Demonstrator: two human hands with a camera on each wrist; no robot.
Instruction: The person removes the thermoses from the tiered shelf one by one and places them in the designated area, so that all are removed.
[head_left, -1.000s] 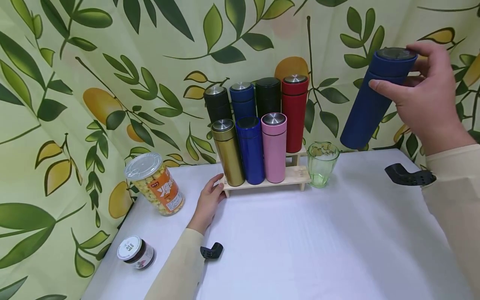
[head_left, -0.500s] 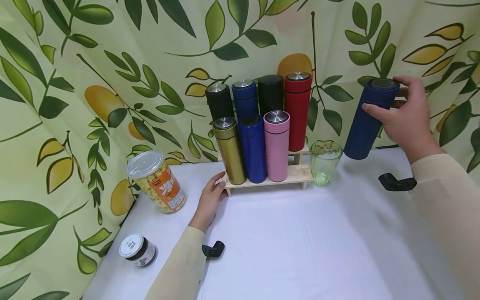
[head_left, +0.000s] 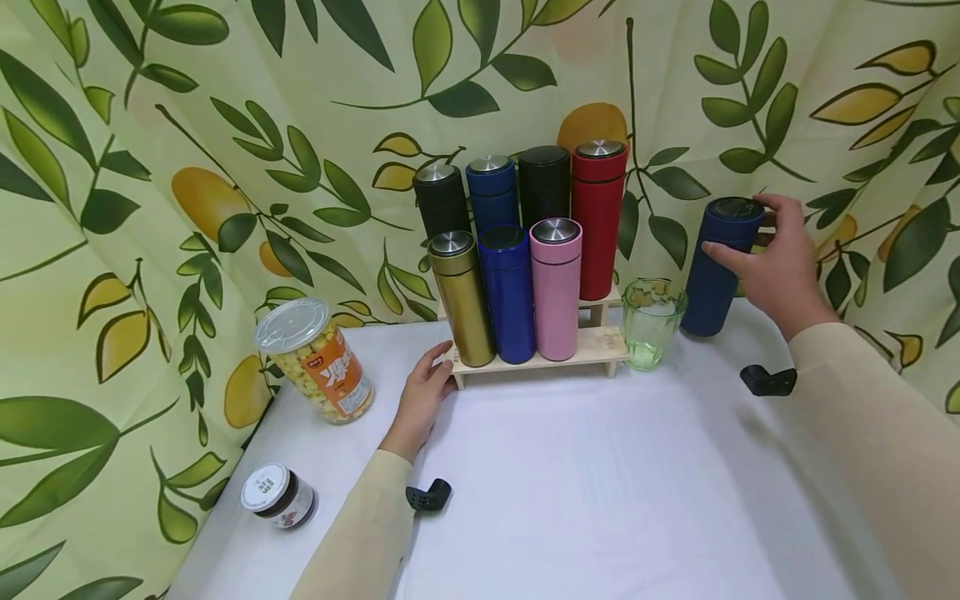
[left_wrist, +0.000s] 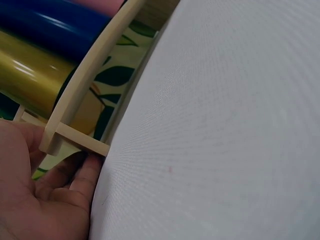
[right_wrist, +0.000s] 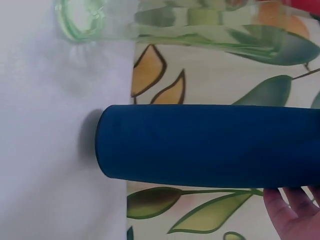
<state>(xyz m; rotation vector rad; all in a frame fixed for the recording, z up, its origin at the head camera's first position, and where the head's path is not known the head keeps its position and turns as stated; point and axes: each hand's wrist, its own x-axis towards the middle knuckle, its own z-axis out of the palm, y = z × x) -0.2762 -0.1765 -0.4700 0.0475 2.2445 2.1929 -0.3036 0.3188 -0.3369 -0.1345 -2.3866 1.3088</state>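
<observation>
A white cloth is covering the table [head_left: 600,500], lying smooth and faintly ribbed, and a curtain [head_left: 225,125] printed with green leaves and yellow fruit is hanging close behind it and wrapping around both sides — it is filling the whole background. The right hand [head_left: 776,258] is gripping a dark blue flask [head_left: 718,271] near its cap, fingers curled round the top, and the flask is standing upright at the back right of the table, just in front of the curtain; in the right wrist view its base is sitting at the cloth's far edge. Just beside it, to its left, a green glass [head_left: 651,323] is standing next to a wooden rack [head_left: 592,350]. The rack is holding seven flasks in two tiers: a gold flask [head_left: 459,300], a blue one and a pink flask [head_left: 556,287] in front, with black, blue, black and red ones behind. The left hand [head_left: 418,400] is resting on the table with relaxed fingers touching the rack's left end — the left wrist view is showing fingertips under the rack's corner. Farther left a clear snack jar [head_left: 315,362] with an orange label is leaning, and a small dark jar [head_left: 276,498] with a white lid is lying near the table's front left edge.
</observation>
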